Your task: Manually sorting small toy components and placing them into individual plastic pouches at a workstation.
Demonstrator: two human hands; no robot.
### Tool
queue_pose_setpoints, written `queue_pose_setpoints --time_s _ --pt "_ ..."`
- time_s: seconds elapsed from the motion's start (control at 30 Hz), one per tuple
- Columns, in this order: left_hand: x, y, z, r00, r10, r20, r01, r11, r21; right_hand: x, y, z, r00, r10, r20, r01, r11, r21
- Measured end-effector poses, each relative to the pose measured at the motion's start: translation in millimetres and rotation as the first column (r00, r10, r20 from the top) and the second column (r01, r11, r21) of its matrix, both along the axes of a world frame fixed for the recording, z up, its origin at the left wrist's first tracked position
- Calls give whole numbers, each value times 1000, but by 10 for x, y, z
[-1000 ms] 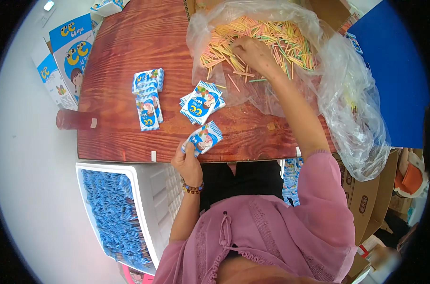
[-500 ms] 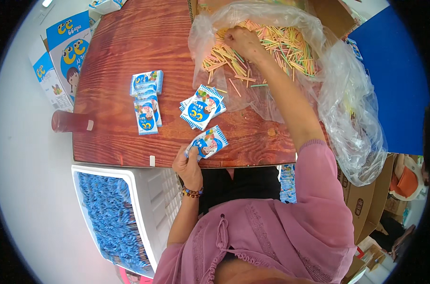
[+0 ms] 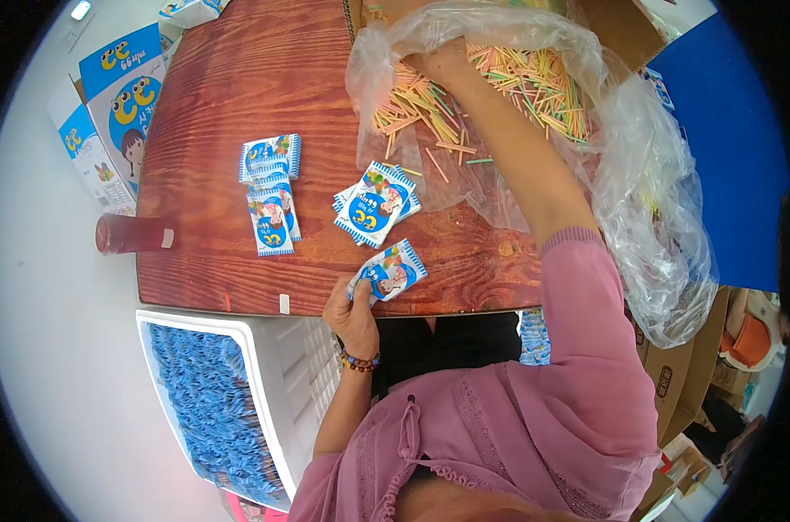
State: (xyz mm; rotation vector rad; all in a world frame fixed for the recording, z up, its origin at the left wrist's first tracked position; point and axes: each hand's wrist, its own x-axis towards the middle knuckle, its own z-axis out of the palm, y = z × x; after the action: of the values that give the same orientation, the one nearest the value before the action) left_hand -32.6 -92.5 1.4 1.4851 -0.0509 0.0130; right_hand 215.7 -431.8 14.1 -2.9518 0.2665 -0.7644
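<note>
- Head view: the left hand (image 3: 353,306) pinches a small blue-and-white sachet (image 3: 389,271) by its lower corner, thumb on top, holding it over the near edge of the wooden tabletop (image 3: 238,104).
- The right hand (image 3: 440,63) reaches into a clear plastic bag (image 3: 665,226) lying open at the far right of the tabletop, its fingers down among a heap of thin coloured sticks (image 3: 534,83). Whether it is closed on any sticks cannot be told; the film and the heap hide the fingertips.
- A short stack of sachets (image 3: 376,204) lies just beyond the held one, and a second loose pile (image 3: 270,193) sits well to the left.
- A white crate (image 3: 282,383) full of blue packets stands below the near edge, beside the person's left arm.
- Risks, as I judge them: the sachet is gripped by one corner only and overhangs the edge, so a loosened pinch would drop it off the tabletop. Several sticks already lie outside the heap near the bag's mouth, and a hasty pull could drag more out. The slack film hanging off the right side could slide and take sticks with it.
</note>
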Motion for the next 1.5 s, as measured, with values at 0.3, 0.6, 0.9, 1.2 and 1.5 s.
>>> queue_pose_setpoints --time_s 0.3,0.6,0.9,1.2,1.5 --pt "10 -22 74 1000 2 -1 -2 998 66 221 -24 -284 959 -5 -283 55 984 168" --pt "1 3 74 1000 -24 12 24 998 61 62 -136 -72 924 -68 -376 85 996 30" --pt "9 -23 78 999 -40 -15 40 998 53 -71 -826 -316 878 190 -440 -121 976 179" --pt "14 -9 -14 999 -52 12 52 997 60 -931 -373 199 978 202 -57 -12 326 945" --pt "39 14 -42 996 -80 38 75 991 112 -1411 -128 -218 983 77 165 -166 755 634"
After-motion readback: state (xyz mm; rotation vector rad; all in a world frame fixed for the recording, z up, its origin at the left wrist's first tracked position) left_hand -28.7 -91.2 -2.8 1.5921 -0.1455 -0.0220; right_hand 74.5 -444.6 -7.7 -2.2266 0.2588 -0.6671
